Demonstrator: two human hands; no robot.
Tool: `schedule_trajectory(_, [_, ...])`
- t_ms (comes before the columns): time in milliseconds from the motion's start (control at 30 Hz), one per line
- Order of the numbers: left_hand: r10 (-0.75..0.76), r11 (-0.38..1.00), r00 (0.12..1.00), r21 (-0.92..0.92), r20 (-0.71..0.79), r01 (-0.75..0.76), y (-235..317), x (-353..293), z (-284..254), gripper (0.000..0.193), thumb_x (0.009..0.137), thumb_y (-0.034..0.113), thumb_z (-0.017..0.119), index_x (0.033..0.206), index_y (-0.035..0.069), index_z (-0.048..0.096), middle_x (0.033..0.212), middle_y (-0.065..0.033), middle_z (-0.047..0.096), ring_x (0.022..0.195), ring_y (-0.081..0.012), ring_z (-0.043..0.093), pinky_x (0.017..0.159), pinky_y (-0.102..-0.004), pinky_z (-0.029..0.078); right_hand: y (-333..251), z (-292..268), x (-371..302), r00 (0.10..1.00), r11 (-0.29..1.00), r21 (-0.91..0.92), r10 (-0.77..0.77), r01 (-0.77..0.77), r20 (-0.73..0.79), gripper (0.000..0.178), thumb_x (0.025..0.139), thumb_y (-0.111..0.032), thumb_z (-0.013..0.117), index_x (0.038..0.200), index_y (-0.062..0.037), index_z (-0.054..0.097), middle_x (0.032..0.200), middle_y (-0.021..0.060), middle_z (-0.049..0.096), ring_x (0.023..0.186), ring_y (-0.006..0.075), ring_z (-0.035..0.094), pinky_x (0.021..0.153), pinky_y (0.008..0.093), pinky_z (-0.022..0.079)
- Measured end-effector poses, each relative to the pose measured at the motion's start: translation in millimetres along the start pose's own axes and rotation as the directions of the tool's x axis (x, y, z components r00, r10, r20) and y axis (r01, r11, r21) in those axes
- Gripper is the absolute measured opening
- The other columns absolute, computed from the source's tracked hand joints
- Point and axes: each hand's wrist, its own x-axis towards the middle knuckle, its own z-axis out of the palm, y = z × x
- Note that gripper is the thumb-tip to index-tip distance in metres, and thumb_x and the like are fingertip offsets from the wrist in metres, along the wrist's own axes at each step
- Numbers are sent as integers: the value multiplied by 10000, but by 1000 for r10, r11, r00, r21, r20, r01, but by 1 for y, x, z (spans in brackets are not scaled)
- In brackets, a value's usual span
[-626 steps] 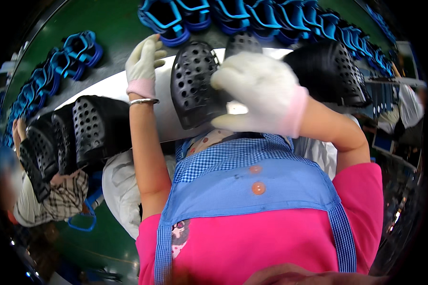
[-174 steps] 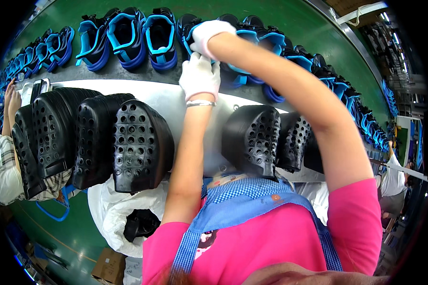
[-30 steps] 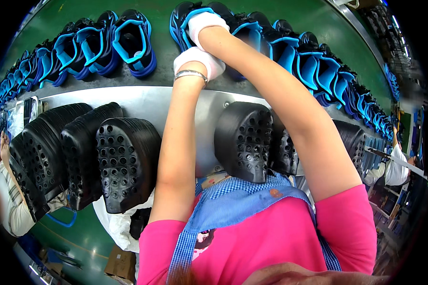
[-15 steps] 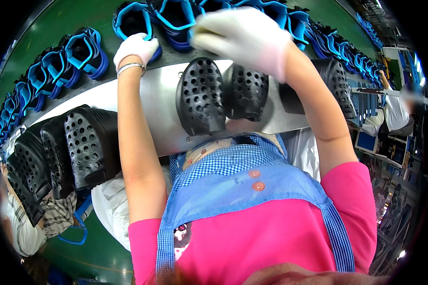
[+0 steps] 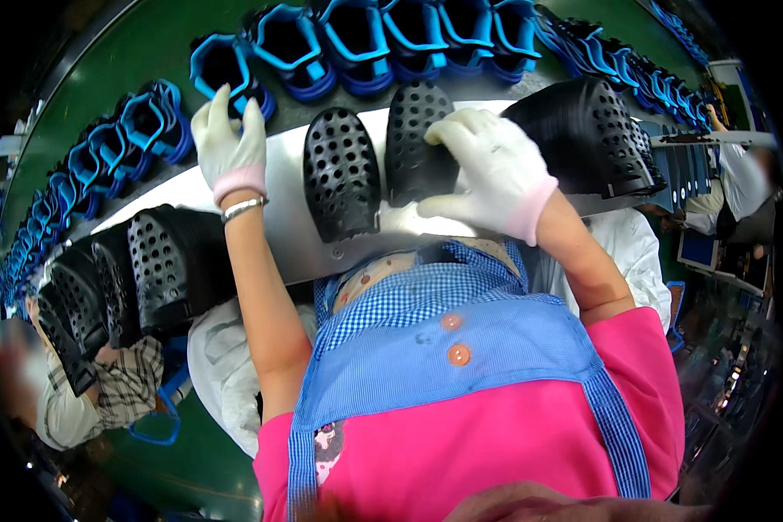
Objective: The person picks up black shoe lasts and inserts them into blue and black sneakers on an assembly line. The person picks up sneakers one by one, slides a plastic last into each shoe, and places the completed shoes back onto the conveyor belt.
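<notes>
My left hand (image 5: 228, 143), in a white glove, is raised beside a black and blue shoe (image 5: 254, 100), its thumb and fingers apart and nothing between them. My right hand (image 5: 496, 170), gloved too, curls its fingertips over the right edge of a black perforated shoe insert (image 5: 418, 161), with the thumb by its lower end. To the left of that piece, a second perforated insert (image 5: 342, 174) lies on the shiny metal surface (image 5: 278, 200), touched by neither hand. The undersides of both inserts are hidden.
A long curved row of black and blue shoes (image 5: 357, 52) runs along the far side. Nested stacks of black inserts stand at the left (image 5: 161, 270) and right (image 5: 574, 130). Another person (image 5: 126, 391) sits at the lower left, and one more (image 5: 731, 183) is at far right.
My right hand has come down from the shoes to the right-hand insert, which has shifted toward the shoe row. My left hand has let go of the shoe and opened.
</notes>
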Motion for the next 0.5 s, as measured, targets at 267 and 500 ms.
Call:
schedule_trajectory(267, [-154, 891, 932, -363, 327, 274, 22, 3, -10, 427, 914, 369, 586, 1206, 62, 636, 1102, -101, 621, 781, -124, 604, 714, -242, 492, 3, -28, 3, 999, 987, 161, -6, 14, -51, 580, 569, -371, 822, 994, -57, 582, 951, 110, 581, 897, 310, 589, 765, 382, 490])
schedule_trajectory(500, [330, -125, 670, -672, 665, 730, 62, -9, -28, 756, 938, 593, 430, 1347, -43, 424, 1263, -156, 555, 1151, -247, 545, 964, -371, 463, -17, -36, 44, 939, 927, 262, -193, 270, -286, 488, 693, -267, 736, 1095, -48, 568, 1023, 137, 576, 962, 326, 584, 780, 391, 499])
